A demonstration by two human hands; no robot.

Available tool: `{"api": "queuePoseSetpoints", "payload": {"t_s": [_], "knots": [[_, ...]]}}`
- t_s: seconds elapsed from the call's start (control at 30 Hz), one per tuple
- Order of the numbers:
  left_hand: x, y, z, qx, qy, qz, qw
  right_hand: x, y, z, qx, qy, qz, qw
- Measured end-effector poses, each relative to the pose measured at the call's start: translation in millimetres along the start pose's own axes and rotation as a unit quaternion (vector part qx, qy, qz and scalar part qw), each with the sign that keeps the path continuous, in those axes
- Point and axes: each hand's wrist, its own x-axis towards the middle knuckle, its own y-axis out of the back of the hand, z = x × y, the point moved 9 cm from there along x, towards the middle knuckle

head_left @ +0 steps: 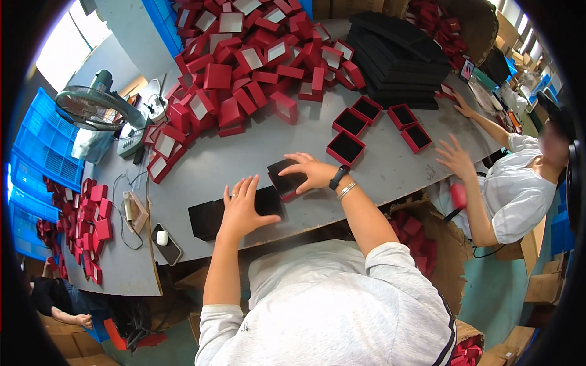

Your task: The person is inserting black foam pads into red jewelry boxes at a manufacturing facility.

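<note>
2 forearms [223, 274] forward, left hand [242, 213] and right hand [316, 174] palm-down, fingers [251, 188] spread.

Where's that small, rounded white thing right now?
In the head view, the white thing lies on a dark phone near the front edge of the table, left of the person's left hand.

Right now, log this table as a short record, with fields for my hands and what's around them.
Left hand: over black pieces, fingers spread
Right hand: at a black-topped red box, grip unclear
Lined boxes: five, red, black inside
Pile: red box parts, beyond the hands
Black sheets: stacked, right of pile
Phone: left of left hand, white case on it
</note>
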Motion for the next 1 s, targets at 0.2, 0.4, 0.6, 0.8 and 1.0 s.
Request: {"api": "queuePoseSetpoints", "payload": {"t_s": [0.2, 0.4, 0.6, 0.8, 1.0], "knots": [[45.3, -40.8, 21.6, -0.013, 0.032, -0.054, 0.998, -15.8, -14.6, -7.9, 0.002, 0.046, -0.006, 0.999], [58.8, -47.6, 24.3, -0.114, -0.036, 0.035, 0.992, -43.5, 15.6, -31.6, -0.032, 0.085, 0.189, 0.978], [49.6, -54.8, 19.0, -0.181, -0.059, -0.015, 0.982, -54.9, -59.5, -78.5, -0.323, 0.026, 0.238, 0.916], [51.5, -54.9, 26.9, -0.183, -0.071, -0.032, 0.980, -58.2, -72.5, -60.4, -0.313, -0.043, 0.189, 0.930], [47.9, -54.0, 20.5, -0.183, -0.067, -0.040, 0.980, -41.9, -76.0, -55.8, -0.292, -0.045, 0.145, 0.944]]}}
